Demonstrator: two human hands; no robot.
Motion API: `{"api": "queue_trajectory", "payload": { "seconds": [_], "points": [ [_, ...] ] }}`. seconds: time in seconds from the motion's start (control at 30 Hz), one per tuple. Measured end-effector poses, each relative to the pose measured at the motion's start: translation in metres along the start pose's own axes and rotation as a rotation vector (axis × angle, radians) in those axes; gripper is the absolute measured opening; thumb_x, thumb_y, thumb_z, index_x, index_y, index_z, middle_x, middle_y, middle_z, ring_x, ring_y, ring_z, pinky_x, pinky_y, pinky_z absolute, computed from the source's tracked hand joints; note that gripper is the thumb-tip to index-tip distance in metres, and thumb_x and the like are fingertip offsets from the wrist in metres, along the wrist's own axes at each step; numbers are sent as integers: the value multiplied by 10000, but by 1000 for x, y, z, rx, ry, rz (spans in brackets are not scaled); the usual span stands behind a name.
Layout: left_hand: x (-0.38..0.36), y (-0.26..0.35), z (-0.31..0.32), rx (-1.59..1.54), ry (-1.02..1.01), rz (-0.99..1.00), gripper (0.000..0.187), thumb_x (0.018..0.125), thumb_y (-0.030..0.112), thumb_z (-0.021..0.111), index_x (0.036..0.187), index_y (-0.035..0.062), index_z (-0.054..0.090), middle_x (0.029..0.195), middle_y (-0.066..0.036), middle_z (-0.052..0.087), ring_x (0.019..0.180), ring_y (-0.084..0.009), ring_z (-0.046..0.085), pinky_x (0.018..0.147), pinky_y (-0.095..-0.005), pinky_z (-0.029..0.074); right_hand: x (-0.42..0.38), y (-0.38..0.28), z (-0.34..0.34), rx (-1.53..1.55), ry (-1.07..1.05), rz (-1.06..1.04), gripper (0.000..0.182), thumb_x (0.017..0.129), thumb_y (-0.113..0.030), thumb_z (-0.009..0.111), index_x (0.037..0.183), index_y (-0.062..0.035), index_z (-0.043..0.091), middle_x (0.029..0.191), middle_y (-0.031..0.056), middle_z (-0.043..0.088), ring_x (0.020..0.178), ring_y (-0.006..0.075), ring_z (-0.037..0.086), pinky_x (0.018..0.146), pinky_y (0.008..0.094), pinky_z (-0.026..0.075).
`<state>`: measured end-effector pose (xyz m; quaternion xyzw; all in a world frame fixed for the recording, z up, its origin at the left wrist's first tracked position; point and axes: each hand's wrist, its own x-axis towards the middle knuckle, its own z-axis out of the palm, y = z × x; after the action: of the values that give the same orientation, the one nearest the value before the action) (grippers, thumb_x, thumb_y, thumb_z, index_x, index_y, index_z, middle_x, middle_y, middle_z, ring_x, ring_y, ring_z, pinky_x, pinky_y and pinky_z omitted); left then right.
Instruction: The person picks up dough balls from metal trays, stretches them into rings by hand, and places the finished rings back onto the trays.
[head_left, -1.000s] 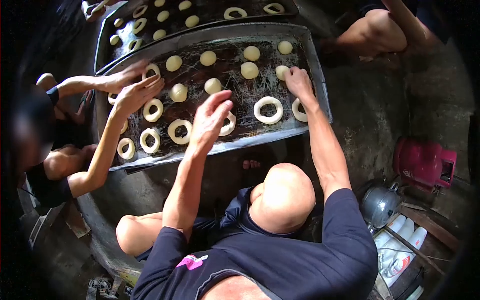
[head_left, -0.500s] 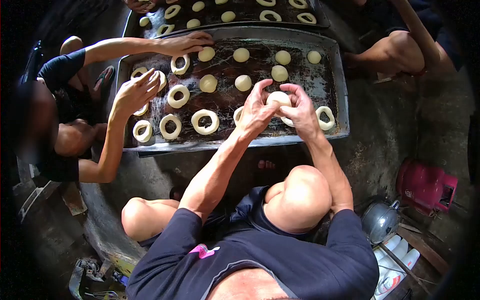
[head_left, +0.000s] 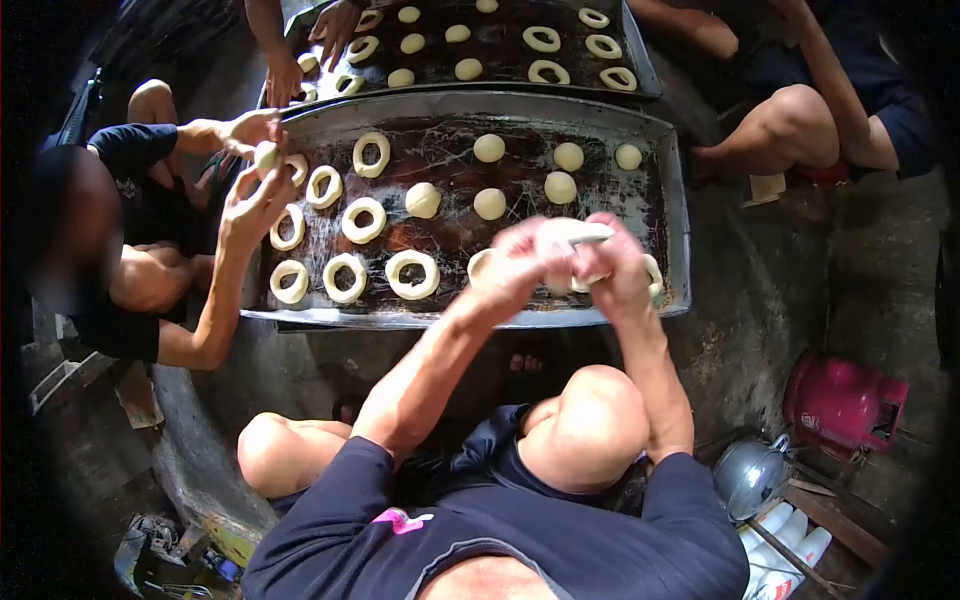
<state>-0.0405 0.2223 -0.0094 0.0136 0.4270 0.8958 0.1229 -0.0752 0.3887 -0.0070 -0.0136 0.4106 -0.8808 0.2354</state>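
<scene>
A pale dough piece (head_left: 568,232) is held up between my two hands, above the near right part of a large metal baking tray (head_left: 350,319). My left hand (head_left: 518,268) has its fingers closed on one side of the dough. On the other side, my right hand (head_left: 622,262) grips it too; motion blurs both hands and hides the dough's exact shape. Below them, a dough ring (head_left: 655,278) shows partly past my right hand. Round dough balls (head_left: 489,204) lie just beyond, and several dough rings (head_left: 396,276) sit to the left.
On the left, a co-worker's hands (head_left: 255,195) hold a dough piece over the tray edge. A second tray (head_left: 500,88) with rings and balls stands behind, another person's hands (head_left: 335,30) at its left. To the right are a pink gas cylinder (head_left: 845,402) and a lidded pot (head_left: 750,478).
The smooth ball in my hands has become a blurred, stretched shape. The co-worker on the left has lifted a ball off the tray, and another person's hands have come over the far tray.
</scene>
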Motion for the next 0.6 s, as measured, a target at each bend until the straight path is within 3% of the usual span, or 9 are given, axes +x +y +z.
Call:
{"api": "queue_trajectory", "payload": {
  "seconds": [0.07,0.13,0.2,0.27,0.3,0.33,0.4,0.47,0.6],
  "points": [
    [12,23,-13,-270,47,51,224,824,161,671,947,18,550,773,-63,605,685,-123,591,641,-278,504,-17,8,6,-175,-54,256,199,860,-122,634,981,-2,533,768,70,612,622,116,588,621,240,480],
    [5,14,-20,-135,-31,-154,250,810,134,671,994,23,544,724,-43,583,594,-102,564,556,-259,487,-15,-19,1,-401,-14,137,133,902,-140,608,932,-28,542,762,45,606,663,92,568,615,238,476],
    [-2,5,-3,160,-205,-421,274,804,122,671,1021,8,550,736,-33,592,590,-87,560,552,-238,490,-10,-31,-7,-135,-3,-6,143,930,-164,573,952,-28,537,762,50,609,666,88,562,615,246,483],
    [6,15,6,165,-123,-123,222,818,120,661,985,3,573,790,-49,617,655,-106,591,598,-247,505,-20,-11,0,-159,-32,-39,189,949,-209,548,976,-22,536,767,38,601,690,97,555,635,251,482],
    [12,23,9,-23,40,0,170,802,113,660,926,7,610,803,-36,628,714,-113,589,649,-249,488,-26,-4,-6,-326,-88,107,195,946,-207,552,982,-15,541,770,32,598,700,99,561,645,249,483],
    [17,29,-6,-87,-26,35,191,816,134,654,952,9,608,828,-37,628,750,-111,588,696,-256,488,-34,-1,-11,-491,-144,260,202,944,-205,556,989,-9,546,773,26,595,710,101,568,656,246,484],
    [11,5,-19,-109,-29,-81,178,849,155,642,947,16,590,816,-50,634,694,-117,608,656,-258,501,-45,-31,0,-603,50,226,196,918,-165,590,1006,9,568,803,37,603,731,97,584,686,221,478],
    [1,-4,-12,405,-89,-416,227,823,243,691,894,45,606,722,-11,604,626,-77,548,599,-220,431,-56,-53,-35,-436,196,119,180,903,-138,605,991,14,566,792,42,597,712,98,584,695,233,493],
    [35,-38,-4,249,-118,-226,224,845,254,651,867,36,601,705,-4,572,631,-80,532,588,-238,418,-63,-60,-75,-330,333,36,112,898,-119,599,872,-23,548,689,28,555,596,108,558,692,273,515]
  ]
}}
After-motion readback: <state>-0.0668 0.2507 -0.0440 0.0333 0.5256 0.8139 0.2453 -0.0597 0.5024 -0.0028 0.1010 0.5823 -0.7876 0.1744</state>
